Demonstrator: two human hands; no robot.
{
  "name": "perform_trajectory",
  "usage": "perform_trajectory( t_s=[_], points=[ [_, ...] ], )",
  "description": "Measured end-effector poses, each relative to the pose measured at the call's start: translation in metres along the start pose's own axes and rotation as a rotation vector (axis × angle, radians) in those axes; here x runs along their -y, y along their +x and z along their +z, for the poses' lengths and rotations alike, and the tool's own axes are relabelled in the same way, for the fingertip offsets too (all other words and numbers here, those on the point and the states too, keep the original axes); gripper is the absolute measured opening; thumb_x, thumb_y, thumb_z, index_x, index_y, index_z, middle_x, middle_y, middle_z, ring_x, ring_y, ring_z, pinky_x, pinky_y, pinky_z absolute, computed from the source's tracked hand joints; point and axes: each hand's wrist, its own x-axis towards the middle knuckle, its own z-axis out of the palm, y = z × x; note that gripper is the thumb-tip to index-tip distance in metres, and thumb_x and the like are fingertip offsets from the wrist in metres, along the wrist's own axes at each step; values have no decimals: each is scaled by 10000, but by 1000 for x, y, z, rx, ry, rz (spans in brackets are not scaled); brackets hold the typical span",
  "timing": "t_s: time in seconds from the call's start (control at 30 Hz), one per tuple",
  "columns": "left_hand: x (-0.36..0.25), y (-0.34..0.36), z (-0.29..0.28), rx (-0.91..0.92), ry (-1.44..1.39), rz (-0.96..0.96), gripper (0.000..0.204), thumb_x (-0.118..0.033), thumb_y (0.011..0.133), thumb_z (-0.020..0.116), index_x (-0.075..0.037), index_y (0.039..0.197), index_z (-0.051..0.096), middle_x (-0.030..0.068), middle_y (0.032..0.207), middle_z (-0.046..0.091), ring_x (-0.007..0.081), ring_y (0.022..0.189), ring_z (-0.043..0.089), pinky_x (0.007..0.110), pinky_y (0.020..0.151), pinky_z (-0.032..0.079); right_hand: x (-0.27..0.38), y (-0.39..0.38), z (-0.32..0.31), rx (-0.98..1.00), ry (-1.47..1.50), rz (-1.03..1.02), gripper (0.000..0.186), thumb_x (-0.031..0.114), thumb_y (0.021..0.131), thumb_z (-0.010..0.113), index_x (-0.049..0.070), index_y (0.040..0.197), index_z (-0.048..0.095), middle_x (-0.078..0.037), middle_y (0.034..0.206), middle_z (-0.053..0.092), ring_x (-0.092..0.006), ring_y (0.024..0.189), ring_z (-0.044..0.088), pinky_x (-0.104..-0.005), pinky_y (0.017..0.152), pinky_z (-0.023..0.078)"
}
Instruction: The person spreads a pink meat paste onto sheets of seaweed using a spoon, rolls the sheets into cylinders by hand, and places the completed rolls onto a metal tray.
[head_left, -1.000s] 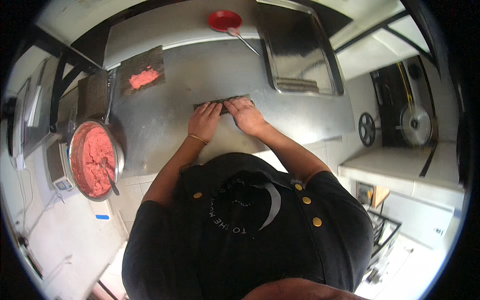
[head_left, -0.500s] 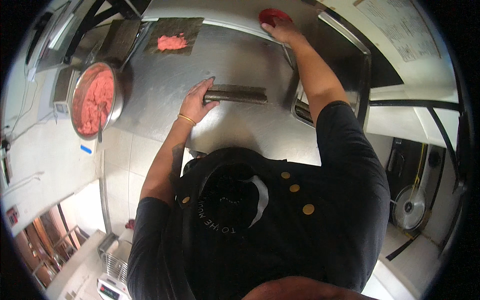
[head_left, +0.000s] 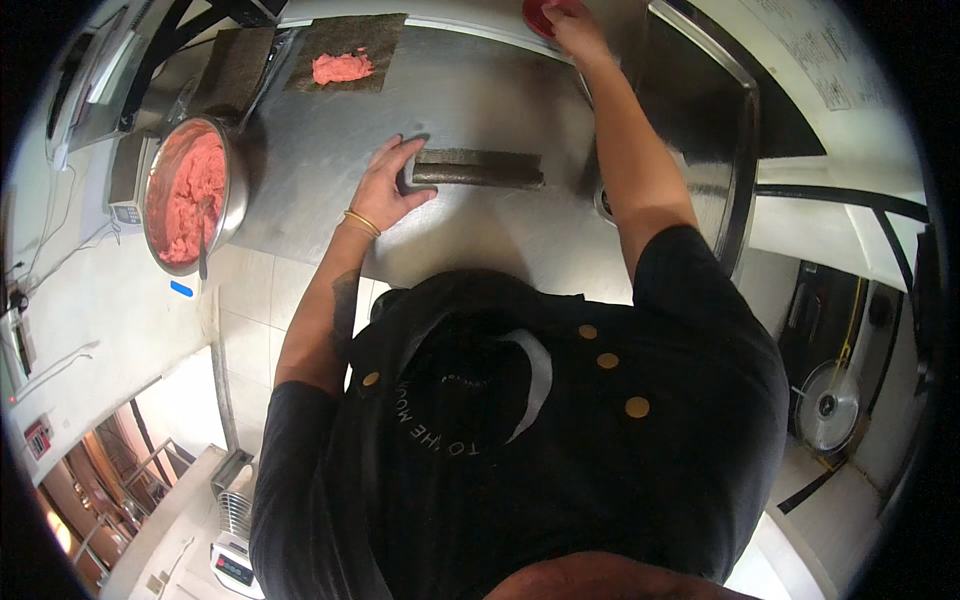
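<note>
My left hand rests on the steel table with thumb and fingers apart around the left end of a dark, partly rolled seaweed sheet. At the top, my right hand reaches into a small red dish; its fingertips are too unclear to tell whether they grip anything. A flat seaweed sheet carries a mound of pink paste toward the upper left.
At left are a steel bowl of pink paste with a utensil, a scale and more dark sheets. A large metal tray lies at right, partly behind my right arm. A round fan-like object stands lower right.
My right hand has left the roll and moved up to the red dish. My left hand has shifted left to the roll's end, its fingers now spread. The view has also shifted.
</note>
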Motion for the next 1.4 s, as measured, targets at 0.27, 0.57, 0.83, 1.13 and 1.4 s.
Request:
perform_trajectory(
  t_s=[0.27,0.57,0.83,1.13,1.4],
  points=[
    [39,0,-7,11,99,203,592,-379,699,904,-112,1201,738,93,1382,628,385,1385,475,490,1185,394,57,-233,115,100,-343,-117,288,249,966,642,-2,1083,721,-203,1034,711,-359,962,697,-450,923,545],
    [46,3,1,-18,139,293,626,-418,694,895,-104,1202,707,106,1341,616,377,1334,505,511,1163,401,46,-286,171,119,-877,-353,531,502,1026,555,12,1135,728,-192,1177,669,-396,1191,589,-508,1050,436],
    [47,2,-2,-27,103,308,686,-431,678,914,-62,1208,681,148,1342,623,408,1304,532,542,1152,408,41,-301,118,16,-1049,-149,606,576,1032,501,35,1168,735,-169,1171,661,-356,1226,555,-542,1115,321],
    [52,0,4,-8,85,270,737,-426,668,919,-56,1247,653,136,1382,609,400,1387,473,526,1192,371,56,-293,172,158,-913,-263,610,589,1023,502,57,1222,723,-166,1256,644,-335,1275,520,-546,1134,277],
    [37,-2,-1,-54,157,278,758,-452,711,898,-111,1330,624,131,1382,594,401,1347,483,538,1169,373,35,-307,66,-6,-1000,-199,567,537,990,607,48,1262,696,-167,1291,637,-368,1279,523,-500,1125,309]
  ],
)
